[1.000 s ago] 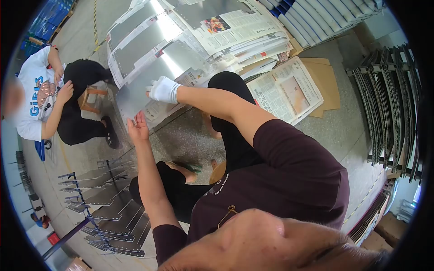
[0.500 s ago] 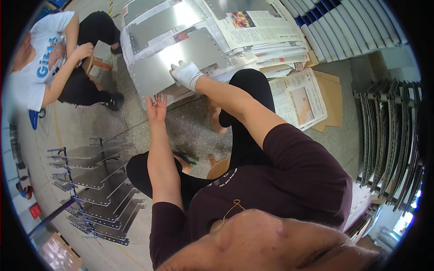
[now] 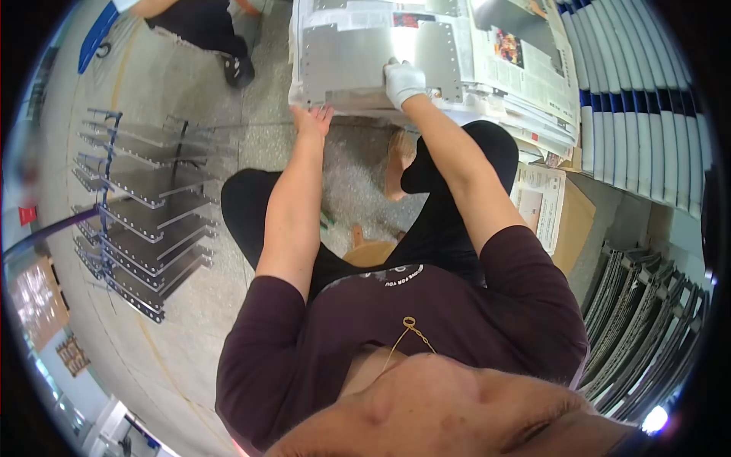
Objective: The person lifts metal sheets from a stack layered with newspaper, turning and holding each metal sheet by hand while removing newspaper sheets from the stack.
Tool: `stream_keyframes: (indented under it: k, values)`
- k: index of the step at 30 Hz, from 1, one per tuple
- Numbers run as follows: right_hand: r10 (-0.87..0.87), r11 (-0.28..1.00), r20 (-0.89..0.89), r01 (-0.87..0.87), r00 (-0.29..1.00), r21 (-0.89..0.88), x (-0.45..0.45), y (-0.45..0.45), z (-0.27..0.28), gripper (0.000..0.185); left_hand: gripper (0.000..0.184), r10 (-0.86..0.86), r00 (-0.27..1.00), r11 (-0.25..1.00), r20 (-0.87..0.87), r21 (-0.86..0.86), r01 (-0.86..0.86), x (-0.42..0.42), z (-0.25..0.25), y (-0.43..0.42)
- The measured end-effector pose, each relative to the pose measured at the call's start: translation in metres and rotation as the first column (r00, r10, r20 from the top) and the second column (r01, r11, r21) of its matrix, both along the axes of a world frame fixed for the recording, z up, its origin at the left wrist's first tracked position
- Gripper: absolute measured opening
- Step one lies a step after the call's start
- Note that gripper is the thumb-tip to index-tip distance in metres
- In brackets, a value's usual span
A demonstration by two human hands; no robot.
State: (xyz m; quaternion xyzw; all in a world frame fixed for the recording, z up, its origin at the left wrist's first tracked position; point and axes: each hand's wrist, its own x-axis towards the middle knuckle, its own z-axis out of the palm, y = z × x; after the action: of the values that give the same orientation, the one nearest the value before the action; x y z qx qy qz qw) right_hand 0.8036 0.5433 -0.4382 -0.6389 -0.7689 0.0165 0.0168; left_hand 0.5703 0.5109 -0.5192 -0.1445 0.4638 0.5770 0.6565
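A flat grey metal sheet (image 3: 350, 65) with small holes along its ends lies on newspaper on the stack. My left hand (image 3: 311, 119), bare, is at the sheet's near left corner, palm up with its fingers apart; whether it bears any of the sheet is unclear. On the sheet's right half rests my right hand (image 3: 405, 82) in a white glove with bare fingertips. Its fingers are curled together, and what they hold, if anything, is too small to make out.
Newspapers (image 3: 533, 99) and another metal sheet (image 3: 510, 23) are at the right of the stack. White and blue panels (image 3: 640, 137) stand farther right. A rack of perforated plates (image 3: 152, 221) is at the left. A co-worker's dark-clothed leg (image 3: 202, 30) shows at the top left.
The view has turned, so the stack now appears more upright and the co-worker is mostly out of frame. My right hand has shifted along the sheet; my left hand stays near its corner.
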Motion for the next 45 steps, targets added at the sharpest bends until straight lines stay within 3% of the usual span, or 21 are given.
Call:
stream_keyframes:
  k: [3,9,15,18,21,23,24,25,26,28,29,31,34,35,38,39,41,44,45]
  values:
    - [-0.004,1.000,-0.022,0.004,1.000,-0.022,-0.001,0.001,-0.001,0.018,0.086,-0.111,0.994,0.987,0.016,0.123,0.108,-0.009,0.000,-0.003]
    - [0.009,1.000,-0.012,-0.009,1.000,-0.013,-0.004,-0.004,0.010,0.019,0.079,-0.206,0.977,0.970,-0.059,0.115,0.212,-0.013,0.009,-0.004]
    - [-0.004,0.988,0.013,0.006,1.000,-0.155,-0.008,0.000,0.025,0.025,0.058,-0.227,0.969,0.970,-0.095,0.068,0.234,-0.010,-0.004,0.001]
    - [-0.064,0.961,-0.030,0.054,0.997,-0.273,0.000,0.008,0.056,0.031,0.044,-0.142,0.983,0.990,-0.120,-0.034,0.139,-0.009,-0.010,0.007]
    - [-0.130,0.904,-0.073,0.088,0.989,-0.417,0.038,0.043,0.058,0.031,0.034,-0.206,0.960,0.978,-0.190,-0.066,0.196,-0.015,-0.021,0.006]
    - [0.105,0.936,0.032,-0.087,0.994,-0.342,0.074,0.060,0.066,0.027,0.025,-0.308,0.914,0.948,-0.265,-0.010,0.317,-0.026,-0.054,0.011]
    - [0.138,0.961,0.084,-0.113,0.987,-0.251,0.099,0.077,0.036,0.027,0.022,-0.291,0.900,0.951,-0.325,0.006,0.310,-0.035,-0.085,0.018]
    - [0.160,0.977,0.150,-0.134,0.976,-0.167,0.129,0.095,0.009,0.026,0.017,-0.327,0.877,0.937,-0.351,0.005,0.351,-0.024,-0.064,0.018]
    - [0.112,0.992,0.242,-0.093,0.964,-0.088,0.135,0.084,0.035,0.027,0.024,-0.345,0.868,0.924,-0.358,0.035,0.381,-0.035,-0.091,0.028]
    - [0.085,0.996,0.153,-0.085,0.984,-0.011,0.171,0.073,0.029,0.027,0.010,-0.280,0.857,0.958,-0.433,-0.077,0.275,-0.038,-0.090,0.033]
    - [-0.098,0.995,0.072,0.099,0.993,-0.002,0.192,0.059,0.026,0.027,0.006,-0.318,0.866,0.940,-0.386,-0.012,0.340,-0.054,-0.119,0.041]
    - [-0.417,0.909,-0.106,0.415,0.903,-0.041,0.218,0.032,0.018,0.028,0.008,-0.311,0.865,0.948,-0.393,-0.067,0.310,-0.049,-0.106,0.041]
    - [-0.687,0.717,-0.285,0.689,0.669,-0.109,0.250,0.023,0.032,0.030,0.010,-0.292,0.873,0.956,-0.391,-0.128,0.263,-0.036,-0.071,0.036]
    - [-0.710,0.682,-0.322,0.726,0.626,-0.092,0.272,0.035,0.010,0.033,0.010,-0.362,0.848,0.932,-0.387,-0.156,0.327,-0.035,-0.064,0.032]
    - [-0.782,0.552,-0.407,0.827,0.472,-0.103,0.272,0.056,0.024,0.038,0.011,-0.503,0.771,0.864,-0.391,-0.240,0.442,-0.030,-0.049,0.027]
    - [-0.716,0.620,-0.479,0.778,0.508,-0.102,0.269,0.062,0.029,0.037,0.011,-0.512,0.759,0.858,-0.403,-0.274,0.434,-0.027,-0.043,0.020]
    - [-0.709,0.631,-0.438,0.775,0.552,-0.045,0.253,0.074,0.044,0.043,0.011,-0.477,0.741,0.877,-0.473,-0.310,0.367,-0.011,-0.023,0.003]
    - [-0.732,0.641,-0.367,0.763,0.574,-0.085,0.248,0.108,0.026,0.052,0.011,-0.530,0.613,0.848,-0.586,-0.353,0.395,-0.007,-0.036,-0.017]
    - [-0.741,0.643,-0.345,0.757,0.577,-0.115,0.247,0.116,0.022,0.055,0.011,-0.549,0.578,0.827,-0.603,-0.291,0.482,-0.004,-0.039,-0.025]
